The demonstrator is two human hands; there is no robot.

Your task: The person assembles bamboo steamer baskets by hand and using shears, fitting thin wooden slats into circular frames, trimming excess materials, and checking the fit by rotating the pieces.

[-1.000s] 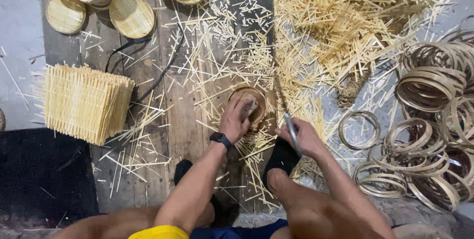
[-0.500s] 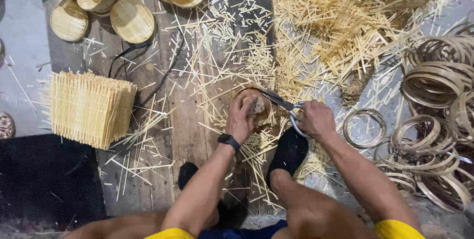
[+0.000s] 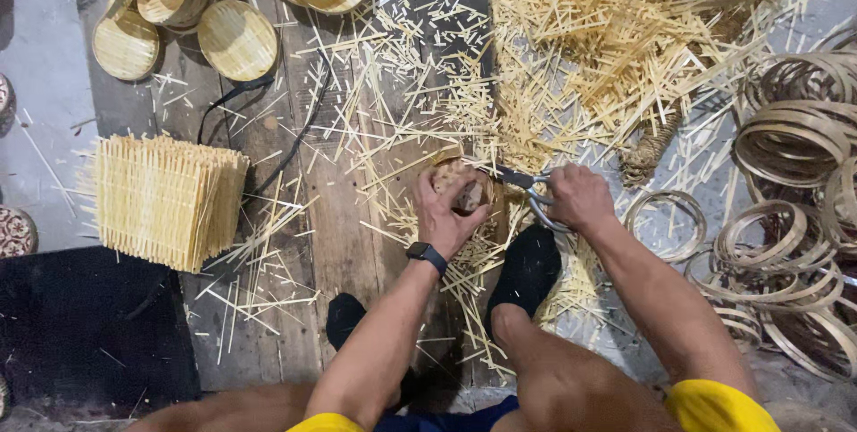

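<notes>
Head view: your left hand (image 3: 446, 209) clamped on small round woven piece (image 3: 460, 186), pressed on wood board (image 3: 330, 218) just ahead of your foot (image 3: 527, 267). Right hand (image 3: 578, 195) closed round scissors (image 3: 527, 191), blades at piece's rim. Risks, imo: blades v. near left fingertips, could nick; piece may slip on loose bamboo slivers (image 3: 428, 102); offcuts could flick up.

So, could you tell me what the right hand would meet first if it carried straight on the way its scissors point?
Most likely the small round woven piece that the left hand presses down; the scissors' tips already sit at its rim.
</notes>
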